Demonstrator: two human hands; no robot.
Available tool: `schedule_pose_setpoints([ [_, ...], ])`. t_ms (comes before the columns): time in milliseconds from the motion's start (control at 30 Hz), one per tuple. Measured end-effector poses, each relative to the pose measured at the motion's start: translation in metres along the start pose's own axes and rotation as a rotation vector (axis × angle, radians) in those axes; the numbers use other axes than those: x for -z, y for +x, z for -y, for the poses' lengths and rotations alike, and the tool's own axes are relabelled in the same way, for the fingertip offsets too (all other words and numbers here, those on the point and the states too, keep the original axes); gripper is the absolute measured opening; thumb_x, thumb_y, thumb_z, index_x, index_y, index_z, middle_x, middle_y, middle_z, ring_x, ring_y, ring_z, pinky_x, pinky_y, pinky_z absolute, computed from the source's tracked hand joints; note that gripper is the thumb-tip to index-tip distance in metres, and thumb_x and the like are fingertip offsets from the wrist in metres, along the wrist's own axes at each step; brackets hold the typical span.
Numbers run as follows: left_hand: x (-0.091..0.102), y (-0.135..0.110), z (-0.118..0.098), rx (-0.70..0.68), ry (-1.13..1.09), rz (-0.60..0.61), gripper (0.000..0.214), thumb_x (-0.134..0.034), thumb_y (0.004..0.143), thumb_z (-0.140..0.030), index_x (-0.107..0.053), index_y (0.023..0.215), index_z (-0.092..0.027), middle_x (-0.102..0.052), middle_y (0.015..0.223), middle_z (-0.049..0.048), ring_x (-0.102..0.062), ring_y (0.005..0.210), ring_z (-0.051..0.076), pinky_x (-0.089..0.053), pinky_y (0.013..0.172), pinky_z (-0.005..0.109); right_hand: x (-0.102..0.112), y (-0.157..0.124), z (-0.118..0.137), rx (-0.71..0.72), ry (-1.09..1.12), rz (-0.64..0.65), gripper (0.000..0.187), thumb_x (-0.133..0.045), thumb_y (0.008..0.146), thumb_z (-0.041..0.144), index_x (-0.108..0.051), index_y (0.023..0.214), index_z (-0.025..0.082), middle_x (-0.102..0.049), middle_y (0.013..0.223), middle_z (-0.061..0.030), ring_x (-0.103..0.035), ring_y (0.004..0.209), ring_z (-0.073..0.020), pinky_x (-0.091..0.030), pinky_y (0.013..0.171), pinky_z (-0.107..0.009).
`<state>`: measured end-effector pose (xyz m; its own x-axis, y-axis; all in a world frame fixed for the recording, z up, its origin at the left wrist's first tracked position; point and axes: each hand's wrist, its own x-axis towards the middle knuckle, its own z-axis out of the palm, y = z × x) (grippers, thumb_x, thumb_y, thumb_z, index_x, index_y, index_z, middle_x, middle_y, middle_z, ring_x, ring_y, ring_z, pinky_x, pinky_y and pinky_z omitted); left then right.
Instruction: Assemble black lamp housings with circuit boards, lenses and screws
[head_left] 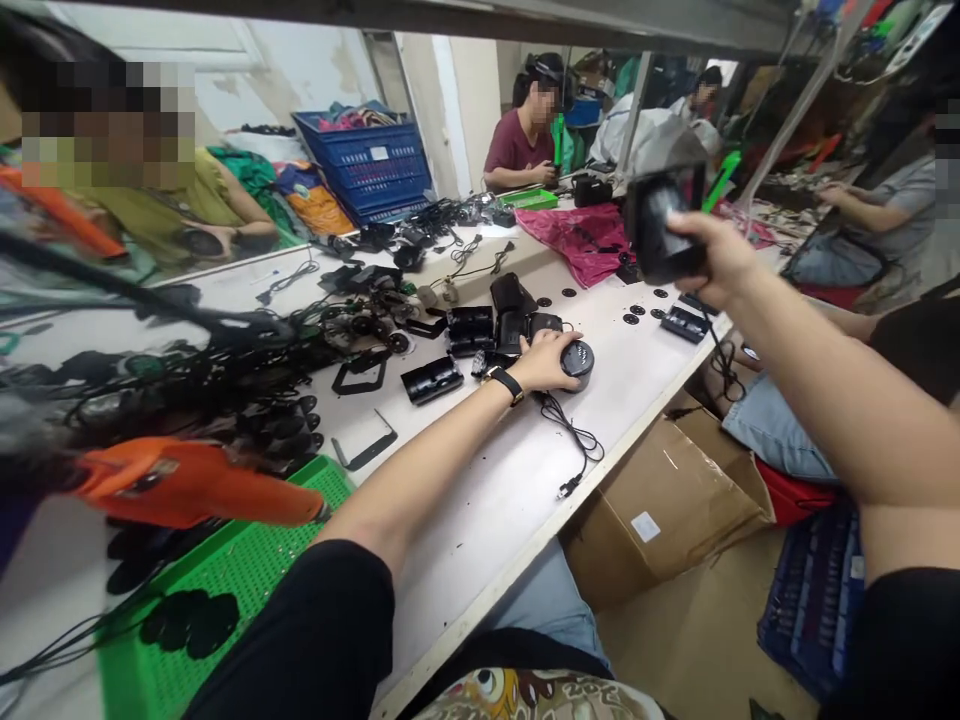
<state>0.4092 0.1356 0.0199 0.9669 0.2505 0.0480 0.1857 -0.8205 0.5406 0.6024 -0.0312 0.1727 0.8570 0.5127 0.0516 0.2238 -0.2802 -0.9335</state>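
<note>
My left hand [546,360], with a black watch on the wrist, reaches across the white table [495,490] and closes its fingers on a small round black speaker part [579,358]; a thin black cable [571,440] trails from it toward the table's edge. My right hand [712,262] is raised above the table's far edge and grips a black rectangular housing [664,225]. Several black plastic housings [480,330] lie just left of my left hand.
An orange power screwdriver [187,485] hangs over a green tray [225,580] at the near left. A pink bag [585,240] and a blue basket [371,165] lie farther back. Other people sit around the table. A cardboard box [667,500] stands below its edge.
</note>
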Motion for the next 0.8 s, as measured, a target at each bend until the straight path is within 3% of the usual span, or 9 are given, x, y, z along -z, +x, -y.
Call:
schedule_pose_setpoints([
  [100, -0.009, -0.030, -0.021, 0.084, -0.020, -0.073, 0.108, -0.081, 0.076, -0.039, -0.025, 0.167, -0.027, -0.024, 0.176, 0.0196, -0.014, 0.163, 0.045, -0.009, 0.124, 0.079, -0.044, 0.008, -0.059, -0.140, 0.019, 0.104, 0.037, -0.057, 0.107, 0.044, -0.067, 0.105, 0.009, -0.068, 0.085, -0.0023, -0.053, 0.057, -0.0031, -0.035, 0.047, -0.016],
  [167, -0.018, -0.051, -0.036, 0.133, -0.033, -0.113, 0.100, -0.072, 0.086, -0.041, -0.019, 0.169, -0.024, -0.016, 0.178, 0.0204, -0.010, 0.165, 0.043, -0.009, 0.127, 0.075, -0.068, 0.012, -0.097, -0.239, -0.011, 0.148, 0.031, -0.065, 0.104, 0.042, -0.067, 0.116, 0.013, -0.070, 0.098, -0.0038, -0.065, 0.072, -0.0100, -0.055, 0.060, -0.023],
  [267, -0.029, -0.080, -0.050, 0.138, -0.048, -0.090, 0.087, -0.068, 0.089, -0.045, -0.029, 0.165, -0.024, -0.030, 0.174, 0.0161, -0.021, 0.163, 0.035, -0.015, 0.131, 0.063, -0.094, 0.017, -0.141, -0.357, -0.086, 0.201, 0.036, -0.068, 0.102, 0.040, -0.065, 0.128, 0.016, -0.070, 0.121, -0.0085, -0.071, 0.100, -0.0195, -0.064, 0.085, -0.039],
  [367, -0.030, -0.100, -0.045, 0.161, -0.041, -0.044, 0.074, -0.067, 0.091, -0.045, -0.043, 0.156, -0.021, -0.045, 0.164, 0.0155, -0.033, 0.156, 0.032, -0.023, 0.130, 0.056, -0.104, 0.022, -0.163, -0.429, -0.165, 0.244, 0.039, -0.068, 0.101, 0.040, -0.064, 0.132, 0.017, -0.068, 0.131, -0.0102, -0.070, 0.111, -0.0231, -0.063, 0.094, -0.044],
  [633, -0.010, -0.129, -0.003, 0.327, 0.035, 0.011, 0.065, -0.064, 0.091, -0.044, -0.047, 0.150, -0.022, -0.046, 0.161, 0.0188, -0.035, 0.153, 0.037, -0.026, 0.125, 0.063, -0.078, 0.029, -0.151, -0.448, -0.397, 0.294, 0.040, -0.067, 0.102, 0.043, -0.065, 0.132, 0.018, -0.068, 0.131, -0.0101, -0.070, 0.113, -0.0233, -0.062, 0.097, -0.046],
  [733, -0.005, -0.140, 0.010, 0.391, 0.064, 0.016, 0.066, -0.064, 0.090, -0.048, -0.046, 0.149, -0.023, -0.045, 0.161, 0.0192, -0.034, 0.154, 0.039, -0.025, 0.126, 0.065, -0.076, 0.020, -0.132, -0.306, -0.506, 0.228, 0.050, -0.070, 0.098, 0.043, -0.061, 0.138, 0.015, -0.064, 0.140, -0.0190, -0.064, 0.126, -0.0337, -0.056, 0.105, -0.057],
  [800, -0.002, -0.145, 0.022, 0.455, 0.086, 0.005, 0.069, -0.065, 0.090, -0.048, -0.045, 0.151, -0.022, -0.039, 0.166, 0.0219, -0.028, 0.158, 0.042, -0.021, 0.125, 0.070, -0.087, 0.007, -0.114, -0.129, -0.571, 0.162, 0.064, -0.071, 0.095, 0.040, -0.052, 0.149, 0.011, -0.051, 0.154, -0.0276, -0.050, 0.143, -0.0442, -0.043, 0.116, -0.066],
])
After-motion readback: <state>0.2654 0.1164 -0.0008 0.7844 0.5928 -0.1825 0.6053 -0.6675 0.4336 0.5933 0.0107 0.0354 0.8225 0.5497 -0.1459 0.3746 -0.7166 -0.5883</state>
